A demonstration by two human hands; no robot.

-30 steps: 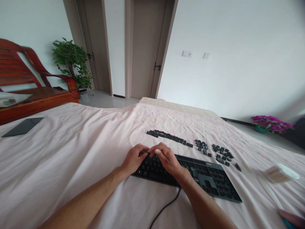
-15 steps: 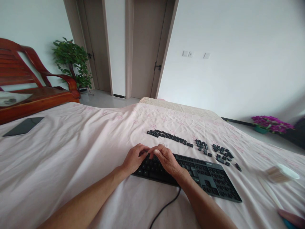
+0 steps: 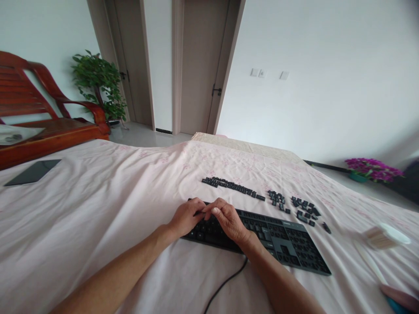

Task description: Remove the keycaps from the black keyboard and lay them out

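Bending over the left part of a black keyboard [image 3: 284, 240], two bare hands are seen from above, with both forearms coming from the near side. The keyboard is set at a slant on a pale pink floral sheet [image 3: 131, 196], well in from its left and far edges. By the left hand [image 3: 186, 218], the upper left corner of the keyboard is partly covered; its fingers are curled, with thumb and fingertips drawn close together. By the right hand [image 3: 226, 221], the middle keys are covered, and its bent fingers are reached across until the fingertips of both hands meet. Whether anything small is pinched in either grip cannot be told, since the fingertips are hidden.

Beyond the keyboard, toward the far edge of the sheet, a long row of loose black keycaps [image 3: 235, 188] is laid out, followed on the right by two smaller clusters [image 3: 278, 199] and a single dark piece [image 3: 326, 227]. A black cable [image 3: 223, 284] is trailed from the keyboard's near side. Toward the right edge, a blurred white-topped container [image 3: 391, 235] is placed; near the left edge, a flat dark slab [image 3: 34, 172] is laid.
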